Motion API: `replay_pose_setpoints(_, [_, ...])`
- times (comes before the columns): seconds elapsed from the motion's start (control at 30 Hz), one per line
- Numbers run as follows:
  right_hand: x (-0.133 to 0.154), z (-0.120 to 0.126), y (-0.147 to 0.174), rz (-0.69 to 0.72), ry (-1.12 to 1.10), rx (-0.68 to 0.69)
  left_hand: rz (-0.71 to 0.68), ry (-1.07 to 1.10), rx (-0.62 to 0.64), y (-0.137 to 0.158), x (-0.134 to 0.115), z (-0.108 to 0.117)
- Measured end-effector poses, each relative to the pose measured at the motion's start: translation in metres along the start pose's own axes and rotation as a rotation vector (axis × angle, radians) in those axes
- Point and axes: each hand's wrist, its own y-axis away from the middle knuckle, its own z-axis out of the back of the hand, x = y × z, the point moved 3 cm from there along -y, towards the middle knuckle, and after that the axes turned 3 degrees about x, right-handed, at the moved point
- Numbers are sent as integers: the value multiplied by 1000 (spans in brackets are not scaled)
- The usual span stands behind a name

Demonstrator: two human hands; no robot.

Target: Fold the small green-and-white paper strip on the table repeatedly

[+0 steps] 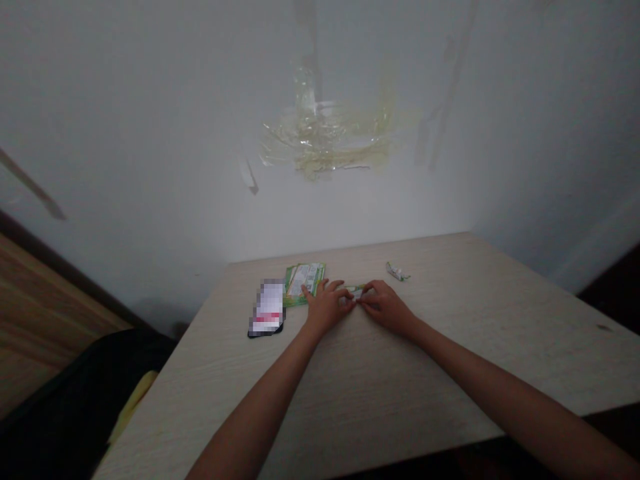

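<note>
A small flat green and white packet (357,292) lies low over the table between my hands, partly covered by the fingers. My left hand (329,305) pinches its left side between thumb and forefinger, with the other fingers spread. From the other side, my right hand (386,305) grips the near right edge with closed fingertips. Just beyond my left hand rest several overlapping green and white printed packets (305,279), their print too small to read.
A phone (268,308) with a blurred-out screen lies left of the packets. Behind my right hand is a crumpled green and white wrapper (397,271). The pale wooden table (450,287) meets a wall (165,133) with peeling tape (325,137). Dark cloth (90,387) hangs at left.
</note>
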Motion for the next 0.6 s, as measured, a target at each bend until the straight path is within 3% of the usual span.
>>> replay_pose_setpoints(0.23, [-1,-1,0,-13,30,24,6,-3,-13,0,-2,0])
replay_pose_setpoints(0.6, [1,2,-1,-153,201,25,17,2,11,0,-2,0])
